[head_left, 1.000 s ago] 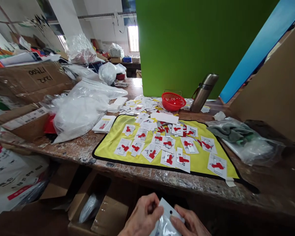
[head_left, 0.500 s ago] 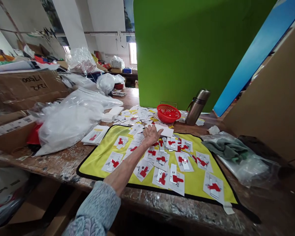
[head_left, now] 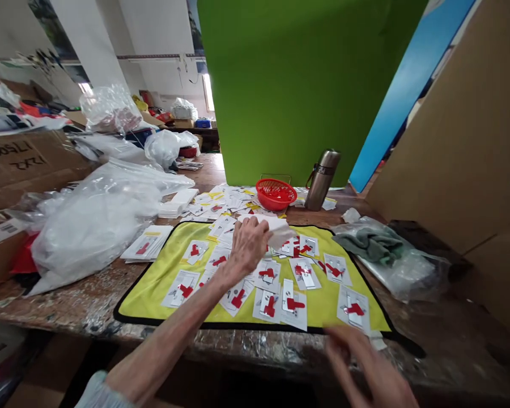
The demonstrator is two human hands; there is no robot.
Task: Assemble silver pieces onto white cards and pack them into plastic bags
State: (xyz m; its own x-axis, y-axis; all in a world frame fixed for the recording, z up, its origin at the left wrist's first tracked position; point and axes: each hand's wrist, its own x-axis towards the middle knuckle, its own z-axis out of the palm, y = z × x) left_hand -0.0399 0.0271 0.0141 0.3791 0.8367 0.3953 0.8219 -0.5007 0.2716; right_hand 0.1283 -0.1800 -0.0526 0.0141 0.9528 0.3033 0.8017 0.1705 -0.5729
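My left hand (head_left: 250, 241) reaches over the yellow cloth (head_left: 147, 303), its fingers curled closed on the near edge of a white sheet (head_left: 280, 228), which looks thin and partly see-through. Below and around it lie several printed cards with red T-shaped pieces and clear film on them, such as one card (head_left: 294, 306) near the front edge. My right hand (head_left: 365, 362) is at the lower right, just off the cloth's front edge and close to another card (head_left: 353, 309). Motion blurs its fingers, and I see nothing in them.
A red basket (head_left: 276, 194) and a steel thermos (head_left: 323, 180) stand behind the cloth, before a green panel (head_left: 310, 85). Loose cards (head_left: 227, 199) spread at the back. Stacked cards (head_left: 147, 243) and a large plastic bag (head_left: 97, 218) lie left; a bagged grey-green cloth (head_left: 374, 243) lies right.
My left hand was spread flat on the white sheet; now its fingers are curled on it and the sheet is partly raised. My right hand has come into view at lower right. The view has shifted right.
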